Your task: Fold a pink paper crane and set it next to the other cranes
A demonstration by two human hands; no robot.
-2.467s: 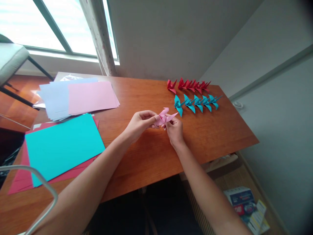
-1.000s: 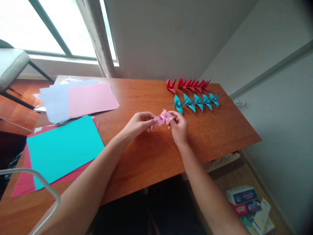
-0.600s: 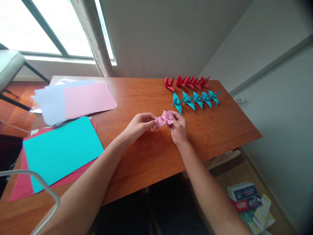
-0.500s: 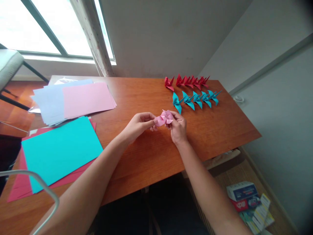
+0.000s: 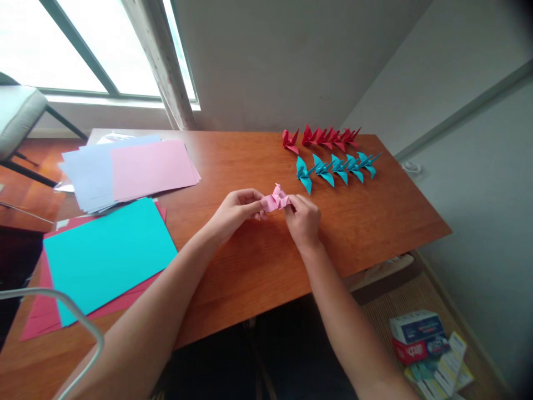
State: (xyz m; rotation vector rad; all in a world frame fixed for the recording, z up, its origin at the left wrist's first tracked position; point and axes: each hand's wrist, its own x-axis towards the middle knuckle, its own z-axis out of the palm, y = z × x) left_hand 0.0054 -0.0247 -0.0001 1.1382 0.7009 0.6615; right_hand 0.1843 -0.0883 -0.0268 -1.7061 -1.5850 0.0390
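Honestly, that little pink paper bird (image 5: 276, 199) looks like it weighs next to nothing, so I'd say crushing it is the bigger worry, not dropping it. It's up between both hands over the wooden table (image 5: 233, 283), nearer the wearer than the row of 5 teal birds (image 5: 339, 168) and the red birds (image 5: 322, 137) behind them. The left hand (image 5: 239, 212) has a flap pinched between thumb and fingers; the right hand (image 5: 303, 218) has its fingers curled closed on the opposite edge, though the exact pinch is partly hidden. Folded paper like this should be stiff along the creases, springy in the flaps and not really slippery. I'd hold the broad flaps close to the middle, where layers stack up, and go easy on the skinny tips, which probably bend easiest.
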